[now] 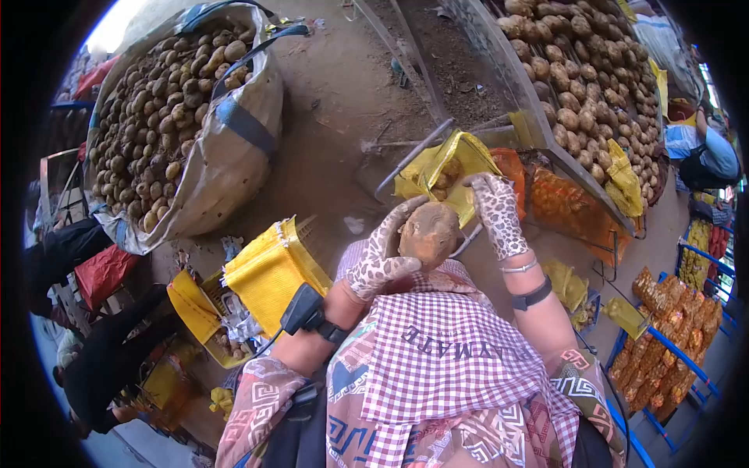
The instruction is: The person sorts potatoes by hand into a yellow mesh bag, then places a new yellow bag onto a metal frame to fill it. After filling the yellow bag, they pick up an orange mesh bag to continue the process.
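A large, brown, soil-stained potato (431, 234) rests in my left hand (384, 253), whose gloved fingers and thumb curl around its left side. My right hand (498, 218), in the same spotted glove, has its fingers closed on the rim of a yellow mesh bag (474, 156). That bag hangs with its mouth gaping on a metal frame (413, 156) just ahead of me. Several potatoes (448, 173) lie inside it. The right fingertips partly overlap the bag's edge.
A big white sack (234, 168) full of potatoes stands at the left. A metal-edged sorting table (538, 101) heaped with potatoes is at the right. Folded yellow mesh bags (273, 273) lie near my left arm. Filled bags (663, 343) are stacked at the right. Other people sit at both sides.
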The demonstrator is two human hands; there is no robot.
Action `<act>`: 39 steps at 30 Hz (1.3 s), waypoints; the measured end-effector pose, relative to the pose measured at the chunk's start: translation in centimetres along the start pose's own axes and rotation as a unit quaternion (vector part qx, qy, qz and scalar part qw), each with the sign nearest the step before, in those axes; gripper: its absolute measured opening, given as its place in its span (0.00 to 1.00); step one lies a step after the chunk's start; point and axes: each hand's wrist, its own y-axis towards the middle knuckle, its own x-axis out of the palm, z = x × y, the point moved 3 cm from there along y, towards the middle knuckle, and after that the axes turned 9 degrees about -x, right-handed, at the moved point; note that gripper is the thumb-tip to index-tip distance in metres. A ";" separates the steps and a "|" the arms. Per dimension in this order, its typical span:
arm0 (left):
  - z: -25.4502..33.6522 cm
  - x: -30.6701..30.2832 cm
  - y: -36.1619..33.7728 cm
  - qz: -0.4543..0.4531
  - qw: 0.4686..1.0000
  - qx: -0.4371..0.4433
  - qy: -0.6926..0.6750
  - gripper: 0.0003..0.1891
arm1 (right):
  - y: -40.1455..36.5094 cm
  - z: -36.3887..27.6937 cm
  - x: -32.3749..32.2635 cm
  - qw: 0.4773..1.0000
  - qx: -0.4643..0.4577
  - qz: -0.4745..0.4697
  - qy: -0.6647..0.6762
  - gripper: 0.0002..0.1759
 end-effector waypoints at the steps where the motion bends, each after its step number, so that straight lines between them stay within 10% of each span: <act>1: 0.2 -0.7 -0.3 0.029 0.999 0.006 -0.044 0.50 | -0.5 1.8 0.8 0.995 0.086 0.026 0.043 0.09; 3: -2.0 0.7 -1.5 0.078 0.954 -0.026 -0.287 0.46 | -5.5 3.6 -5.1 0.980 0.107 -0.057 -0.160 0.13; 6: 0.6 -9.0 -4.4 0.207 0.911 0.022 -0.356 0.40 | -7.9 10.0 -0.7 0.992 0.068 -0.022 -0.101 0.20; 11: 13.0 -24.8 -9.6 0.375 0.837 0.296 -0.267 0.24 | -8.6 7.0 -1.6 0.997 0.039 -0.001 -0.072 0.16; 14: 17.3 -31.2 -10.3 0.399 0.816 0.299 -0.291 0.26 | -7.6 6.7 -2.6 0.988 0.140 0.049 -0.046 0.16; 16: 16.8 -25.5 -6.5 0.400 0.834 0.284 -0.252 0.26 | -9.3 15.9 -1.0 0.948 0.227 0.159 0.157 0.20; 17: 15.7 -22.5 -4.3 0.381 0.855 0.278 -0.218 0.27 | -7.4 9.5 -3.0 0.839 0.386 0.156 0.350 0.21; 18: 13.2 -19.9 -1.9 0.163 0.922 0.229 -0.266 0.27 | -6.5 9.5 -3.3 0.825 0.392 0.182 0.365 0.21; 19: 10.9 -14.1 1.3 0.202 0.924 0.179 -0.270 0.29 | -5.9 9.8 -3.4 0.810 0.393 0.202 0.385 0.21; 23: -2.6 4.7 10.2 0.045 0.963 -0.117 -0.240 0.36 | -4.3 5.4 -4.4 0.924 0.087 0.284 0.242 0.24; 25: -8.1 13.1 12.9 -0.049 0.897 -0.266 -0.350 0.36 | -4.4 2.3 -5.2 0.950 -0.004 0.273 0.149 0.22; 29: -10.6 15.1 15.0 -0.025 0.946 -0.249 -0.207 0.31 | -7.3 11.0 -10.0 0.978 -0.114 0.118 -0.127 0.21; 32: -9.1 14.1 16.0 -0.040 0.950 -0.212 -0.226 0.36 | -11.4 18.4 -12.5 0.902 0.106 -0.105 -0.405 0.30; 33: -9.6 13.0 16.6 0.033 0.969 -0.179 -0.167 0.32 | -12.6 21.0 -13.2 0.904 0.230 -0.132 -0.334 0.32; 36: -12.8 6.7 16.2 0.301 0.939 -0.124 -0.108 0.13 | -11.2 21.8 -17.5 0.986 0.098 -0.034 -0.132 0.14; 39: -13.0 7.0 16.7 0.372 0.920 -0.061 -0.111 0.09 | -6.7 17.2 -23.3 0.997 -0.040 -0.023 -0.062 0.10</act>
